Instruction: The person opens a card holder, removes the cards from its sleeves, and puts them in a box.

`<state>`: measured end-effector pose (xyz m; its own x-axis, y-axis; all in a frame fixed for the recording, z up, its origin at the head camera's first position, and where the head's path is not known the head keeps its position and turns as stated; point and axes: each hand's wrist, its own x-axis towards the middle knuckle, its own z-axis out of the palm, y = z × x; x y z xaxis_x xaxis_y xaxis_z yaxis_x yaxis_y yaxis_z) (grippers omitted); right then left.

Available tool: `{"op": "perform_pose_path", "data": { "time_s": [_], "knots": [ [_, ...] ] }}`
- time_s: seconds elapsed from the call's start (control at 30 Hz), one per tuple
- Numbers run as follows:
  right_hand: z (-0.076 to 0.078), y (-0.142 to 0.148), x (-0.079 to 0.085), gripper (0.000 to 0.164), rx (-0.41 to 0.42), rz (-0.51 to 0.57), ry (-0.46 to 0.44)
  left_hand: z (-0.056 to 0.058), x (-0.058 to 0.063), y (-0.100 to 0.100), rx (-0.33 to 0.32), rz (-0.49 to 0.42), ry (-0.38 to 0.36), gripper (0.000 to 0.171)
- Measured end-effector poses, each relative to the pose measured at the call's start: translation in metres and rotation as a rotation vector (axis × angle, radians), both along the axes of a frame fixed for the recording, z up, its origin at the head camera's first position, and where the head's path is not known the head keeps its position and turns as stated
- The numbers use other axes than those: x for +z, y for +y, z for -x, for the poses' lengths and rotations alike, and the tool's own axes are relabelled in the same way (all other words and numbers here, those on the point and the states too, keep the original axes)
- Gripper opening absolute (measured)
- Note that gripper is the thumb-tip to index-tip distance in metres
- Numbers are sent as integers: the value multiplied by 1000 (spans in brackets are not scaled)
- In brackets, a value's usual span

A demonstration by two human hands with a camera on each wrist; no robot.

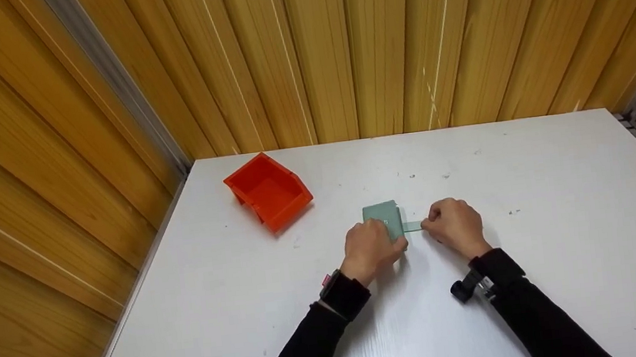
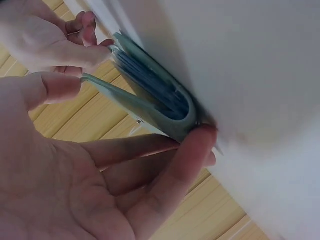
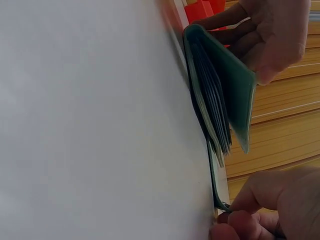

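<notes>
A pale green card holder (image 1: 379,212) sits on the table, its cover partly lifted. Dark inner card sleeves (image 3: 214,90) fan out between the covers in the right wrist view. My left hand (image 1: 370,250) grips the holder, thumb at the free edge of the upper cover and fingers by the spine. From the holder's right side extends a narrow green strap (image 1: 412,226). Its far end is pinched between the thumb and fingers of my right hand (image 1: 456,226). The strap's tip is hidden by those fingers.
An orange-red plastic bin (image 1: 269,192) stands on the white table (image 1: 566,235), behind and left of the card holder. Yellow wood-patterned panels (image 1: 375,48) rise along the table's back and left edges.
</notes>
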<state>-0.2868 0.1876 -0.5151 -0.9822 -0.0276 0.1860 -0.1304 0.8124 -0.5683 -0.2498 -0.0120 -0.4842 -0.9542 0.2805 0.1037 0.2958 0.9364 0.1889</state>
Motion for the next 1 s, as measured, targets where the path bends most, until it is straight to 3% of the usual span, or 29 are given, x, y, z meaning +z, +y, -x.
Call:
{"op": "perform_pose_path", "data": {
  "time_s": [0.17, 0.27, 0.43, 0.63, 0.8, 1.0],
  "knots": [
    [0, 1, 1, 15, 4, -14, -4, -2, -1, 5, -36, 199, 48, 62],
    [0, 0, 0, 15, 2, -14, -3, -4, -2, 6, -69, 248, 79, 53],
    [1, -1, -1, 15, -4, -8, -4, -5, 0, 2, -96, 202, 92, 45],
    [0, -1, -1, 15, -6, -15, -10, 2, 7, -8, -107, 86, -56, 50],
    [0, -1, 0, 17, -2, -16, -20, 8, 17, -21, -56, -64, -169, 50],
    [0, 0, 1, 17, 0, -22, -22, 17, 22, -41, -6, -31, -172, 59]
  ]
}}
